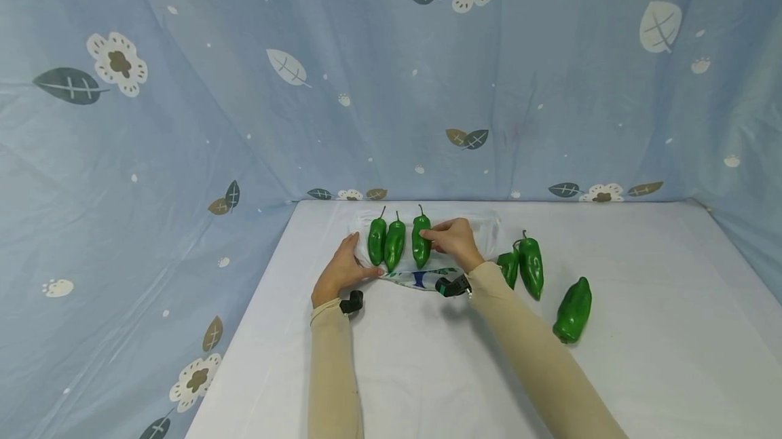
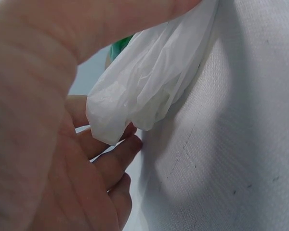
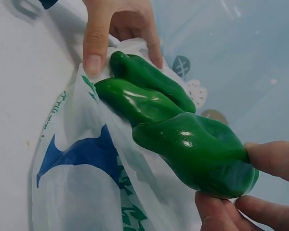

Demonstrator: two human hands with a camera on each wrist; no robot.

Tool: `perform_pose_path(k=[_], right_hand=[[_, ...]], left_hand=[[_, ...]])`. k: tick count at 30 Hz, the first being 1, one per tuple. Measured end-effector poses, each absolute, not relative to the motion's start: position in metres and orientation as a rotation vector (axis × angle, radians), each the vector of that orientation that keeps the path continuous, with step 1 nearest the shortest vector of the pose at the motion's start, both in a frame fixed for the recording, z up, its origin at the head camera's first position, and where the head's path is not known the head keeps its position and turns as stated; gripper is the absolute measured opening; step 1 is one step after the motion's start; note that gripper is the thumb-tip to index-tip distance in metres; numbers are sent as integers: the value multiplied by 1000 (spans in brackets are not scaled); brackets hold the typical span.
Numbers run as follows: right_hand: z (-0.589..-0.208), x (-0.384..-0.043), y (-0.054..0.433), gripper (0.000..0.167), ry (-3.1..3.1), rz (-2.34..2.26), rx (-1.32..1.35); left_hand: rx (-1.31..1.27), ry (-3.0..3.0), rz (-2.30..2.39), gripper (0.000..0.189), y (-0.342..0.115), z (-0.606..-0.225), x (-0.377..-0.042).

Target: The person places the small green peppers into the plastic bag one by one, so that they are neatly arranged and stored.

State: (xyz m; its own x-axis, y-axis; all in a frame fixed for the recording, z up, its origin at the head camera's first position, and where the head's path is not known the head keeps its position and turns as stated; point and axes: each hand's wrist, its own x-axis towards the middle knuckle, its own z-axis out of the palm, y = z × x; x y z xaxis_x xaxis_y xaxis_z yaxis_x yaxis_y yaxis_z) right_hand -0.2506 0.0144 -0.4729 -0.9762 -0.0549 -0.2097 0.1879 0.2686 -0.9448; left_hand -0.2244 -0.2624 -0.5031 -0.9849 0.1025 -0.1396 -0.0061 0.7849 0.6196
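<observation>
A white translucent plastic bag (image 1: 485, 223) with blue and green print lies near the table's back edge. Two green peppers (image 1: 394, 245) lie side by side on it, stems pointing to the back. Just right of them, my right hand (image 1: 455, 241) pinches a third green pepper (image 3: 197, 154) between thumb and fingertips. At the bag's left end is my left hand (image 1: 343, 271), thumb and fingers spread apart. Its thumb touches the bag's front edge beside the peppers; its fingers reach along the left side. White plastic folds (image 2: 139, 77) lie between thumb and fingers in the left wrist view.
To the right of my right forearm, one green pepper (image 1: 530, 268) lies against another pepper (image 1: 508, 266), which is partly hidden by the sleeve. A larger green pepper (image 1: 573, 310) lies nearer the front. A blue patterned curtain (image 1: 391, 86) stands behind the white table (image 1: 421, 371).
</observation>
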Motion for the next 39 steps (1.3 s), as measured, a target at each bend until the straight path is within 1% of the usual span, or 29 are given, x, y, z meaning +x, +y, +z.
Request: perform_pose_path(k=[12, 19, 30, 39], right_hand=[[-479, -251, 8, 43, 2357, -1751, 180], [-487, -252, 6, 41, 2376, -1762, 155], [-489, -253, -1, 36, 2388, -1769, 144], [-494, -255, -4, 38, 2396, -1748, 164]], left_hand=[[66, 2803, 989, 120, -263, -505, -223], [66, 2809, 991, 121, -263, -508, -224], [69, 2814, 995, 120, -263, -507, -223], [76, 2817, 998, 120, -263, -507, -223]])
